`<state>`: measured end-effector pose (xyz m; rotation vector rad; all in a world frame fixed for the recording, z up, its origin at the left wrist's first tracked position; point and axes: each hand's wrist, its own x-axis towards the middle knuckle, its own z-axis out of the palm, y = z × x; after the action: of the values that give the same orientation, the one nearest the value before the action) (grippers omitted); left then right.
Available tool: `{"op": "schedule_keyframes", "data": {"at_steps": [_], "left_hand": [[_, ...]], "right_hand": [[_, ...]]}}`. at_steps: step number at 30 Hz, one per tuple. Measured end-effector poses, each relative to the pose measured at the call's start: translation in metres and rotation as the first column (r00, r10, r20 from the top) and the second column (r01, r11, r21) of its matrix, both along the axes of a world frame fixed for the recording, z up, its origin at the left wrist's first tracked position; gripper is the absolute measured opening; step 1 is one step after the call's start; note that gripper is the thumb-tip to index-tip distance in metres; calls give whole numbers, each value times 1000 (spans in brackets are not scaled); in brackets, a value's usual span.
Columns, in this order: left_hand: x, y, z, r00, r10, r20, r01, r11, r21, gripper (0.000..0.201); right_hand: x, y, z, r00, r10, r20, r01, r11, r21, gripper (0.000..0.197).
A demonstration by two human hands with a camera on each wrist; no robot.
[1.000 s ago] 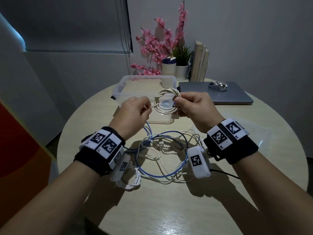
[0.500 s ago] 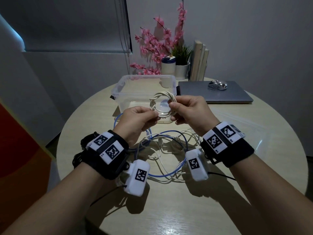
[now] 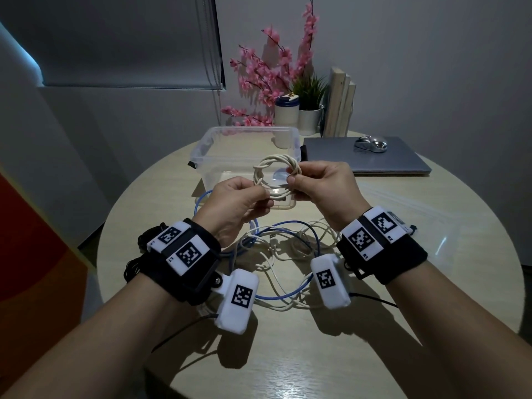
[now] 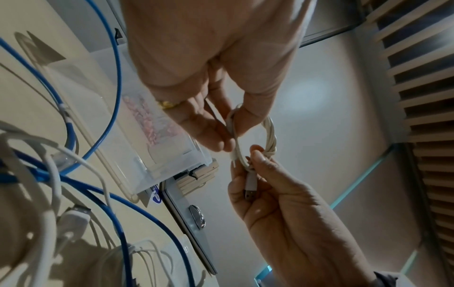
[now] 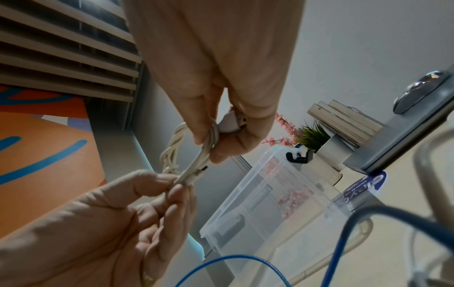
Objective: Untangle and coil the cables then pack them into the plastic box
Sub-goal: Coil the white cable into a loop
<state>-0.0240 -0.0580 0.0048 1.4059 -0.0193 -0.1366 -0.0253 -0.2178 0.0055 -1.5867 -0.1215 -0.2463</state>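
A white cable wound into a small coil (image 3: 277, 171) hangs in the air in front of the clear plastic box (image 3: 201, 149). My right hand (image 3: 292, 180) pinches the coil's right side, and its USB plug (image 5: 233, 122) lies under the fingers. My left hand (image 3: 264, 194) pinches the loose end at the coil's lower left (image 4: 233, 147). The small connector tip (image 5: 200, 170) sticks out beside the left fingertips. Below my wrists a tangle of white cables (image 3: 288, 249) and a blue cable (image 3: 283, 297) lies on the round table.
The box stands open at the back of the wooden table (image 3: 288, 355). To its right lies a closed grey laptop (image 3: 374, 159) with a silver mouse (image 3: 370, 144) on it. Behind the box are a white cup (image 3: 286, 110), pink flowers, a potted plant and books. A clear lid (image 3: 403, 214) lies at the right.
My left hand has moved right, closer to the coil, and turned at the wrist. The coil stays between both hands in front of the box.
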Motion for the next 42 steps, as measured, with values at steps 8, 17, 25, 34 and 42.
{"op": "schedule_keyframes", "data": {"at_steps": [8,17,25,34,42], "left_hand": [[-4,-3,-2,999,31,-12,-33,986,-165,23],[1,-1,2,990,40,-135,-75,962,-263,26],[6,4,6,985,-2,-174,-26,987,-162,29],[2,2,13,979,-72,-190,44,988,-147,27],[-4,-8,14,977,-57,-206,8,973,-229,21]], "right_hand": [[2,-1,-2,999,-37,-2,36,998,-59,19],[0,3,6,999,-24,46,30,993,-118,18],[0,4,0,999,33,-6,-34,991,-128,17],[1,1,3,998,66,-21,-69,981,-180,16],[2,6,5,999,43,3,-41,971,-234,15]]}}
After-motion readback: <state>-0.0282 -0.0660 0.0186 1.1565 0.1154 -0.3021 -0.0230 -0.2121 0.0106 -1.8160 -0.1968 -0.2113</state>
